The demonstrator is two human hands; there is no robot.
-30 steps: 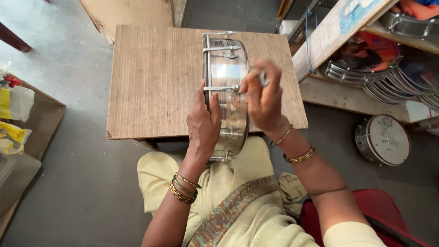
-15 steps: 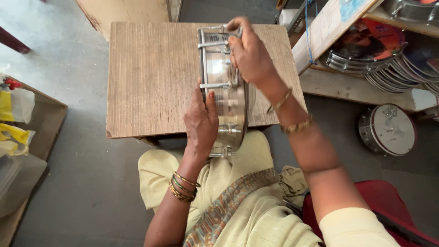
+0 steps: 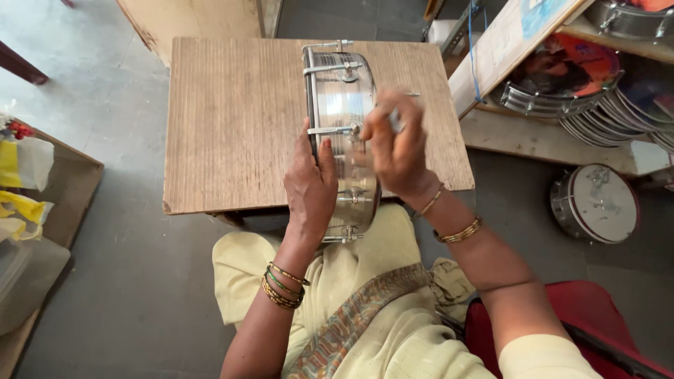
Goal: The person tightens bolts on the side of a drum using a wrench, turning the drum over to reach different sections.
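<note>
A shiny metal drum shell (image 3: 339, 98) with tension rods stands on its edge on a small wooden table (image 3: 232, 119), its near part reaching over the table's front edge above my lap. My left hand (image 3: 311, 184) grips the drum's left rim and holds it steady. My right hand (image 3: 394, 144) is blurred, closed around a small metal tool, at the tension lug on the drum's right side. Bangles are on both wrists.
Finished drums (image 3: 595, 203) and stacked metal hoops (image 3: 562, 98) lie on the floor and shelf at right. A red seat (image 3: 562, 330) is under me at lower right. Plastic bags (image 3: 21, 182) and a board sit at left. A wooden panel (image 3: 189, 17) leans beyond the table.
My right hand went from the drum's middle to its far end, then came back toward me to the middle lug. The left hand and drum stayed put.
</note>
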